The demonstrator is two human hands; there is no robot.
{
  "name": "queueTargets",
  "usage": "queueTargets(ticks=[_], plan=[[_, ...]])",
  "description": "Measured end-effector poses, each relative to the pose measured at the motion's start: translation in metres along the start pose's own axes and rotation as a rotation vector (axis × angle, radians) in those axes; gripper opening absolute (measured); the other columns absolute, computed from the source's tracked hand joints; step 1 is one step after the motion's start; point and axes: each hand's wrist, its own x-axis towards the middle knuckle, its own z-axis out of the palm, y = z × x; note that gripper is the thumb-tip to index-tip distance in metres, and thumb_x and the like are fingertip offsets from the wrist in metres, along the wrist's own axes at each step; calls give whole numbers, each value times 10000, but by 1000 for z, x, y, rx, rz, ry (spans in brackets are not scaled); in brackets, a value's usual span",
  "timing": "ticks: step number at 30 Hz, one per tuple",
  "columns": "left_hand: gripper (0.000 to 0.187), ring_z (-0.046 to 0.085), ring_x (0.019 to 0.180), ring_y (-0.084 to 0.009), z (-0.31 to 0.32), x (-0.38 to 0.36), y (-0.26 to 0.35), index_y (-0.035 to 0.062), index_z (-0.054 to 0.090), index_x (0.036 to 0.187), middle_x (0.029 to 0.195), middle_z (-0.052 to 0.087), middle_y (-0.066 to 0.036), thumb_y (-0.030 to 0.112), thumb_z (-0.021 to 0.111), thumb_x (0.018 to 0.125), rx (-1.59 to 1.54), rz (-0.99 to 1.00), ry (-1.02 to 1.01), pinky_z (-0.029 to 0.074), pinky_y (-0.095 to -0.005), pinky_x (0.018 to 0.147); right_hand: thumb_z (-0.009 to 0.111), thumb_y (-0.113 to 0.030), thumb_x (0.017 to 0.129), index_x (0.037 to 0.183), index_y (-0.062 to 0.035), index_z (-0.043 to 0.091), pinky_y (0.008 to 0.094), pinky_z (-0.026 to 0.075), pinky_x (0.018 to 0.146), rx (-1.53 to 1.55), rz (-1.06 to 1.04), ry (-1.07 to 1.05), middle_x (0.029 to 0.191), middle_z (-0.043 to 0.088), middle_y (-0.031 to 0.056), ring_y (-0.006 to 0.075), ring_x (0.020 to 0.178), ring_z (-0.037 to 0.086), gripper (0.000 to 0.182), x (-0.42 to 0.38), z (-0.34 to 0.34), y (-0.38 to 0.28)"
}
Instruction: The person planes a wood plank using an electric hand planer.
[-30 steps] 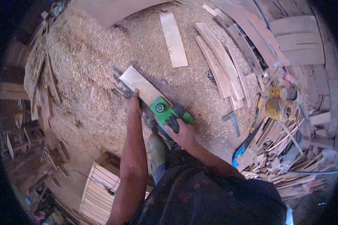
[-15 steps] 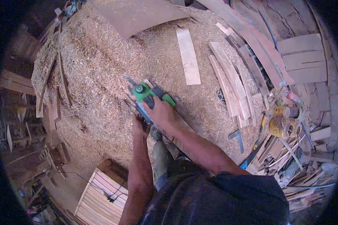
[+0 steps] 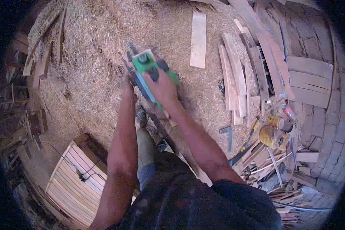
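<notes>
A green electric planer (image 3: 145, 61) sits over a long wooden board (image 3: 166, 134) that runs down toward my body. My right hand (image 3: 165, 88) is wrapped round the planer's dark rear handle. Along the planer's left side, my left hand (image 3: 128, 86) is close against the tool and the edge of the wood, its fingers partly hidden and blurred. Part of the board lies under the planer and my right forearm. Beneath my arms, my foot (image 3: 141, 115) stands in the shavings beside the board.
Wood shavings (image 3: 92, 50) cover the ground. A loose plank (image 3: 198, 40) lies ahead, with several boards (image 3: 234, 73) to its right. A carpenter's square (image 3: 227, 136), a saw (image 3: 241, 153) and a yellow container (image 3: 272, 136) are at right. A slatted wooden piece (image 3: 78, 180) with a cord stands lower left.
The planer and both hands have moved forward, away from my body, and more of the board shows behind the tool. The camera view has shifted as well.
</notes>
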Motion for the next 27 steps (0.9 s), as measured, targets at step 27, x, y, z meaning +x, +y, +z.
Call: queueTargets(ticks=[27], plan=[[1135,544,1382,-419,43,11,8,154,91,1703,1589,441,-283,331,862,889,499,67,241,497,-545,1105,765,-508,938,1108,-4,652,556,559,768,-188,369,6,867,724,257,484,858,728,544,-189,-59,92]])
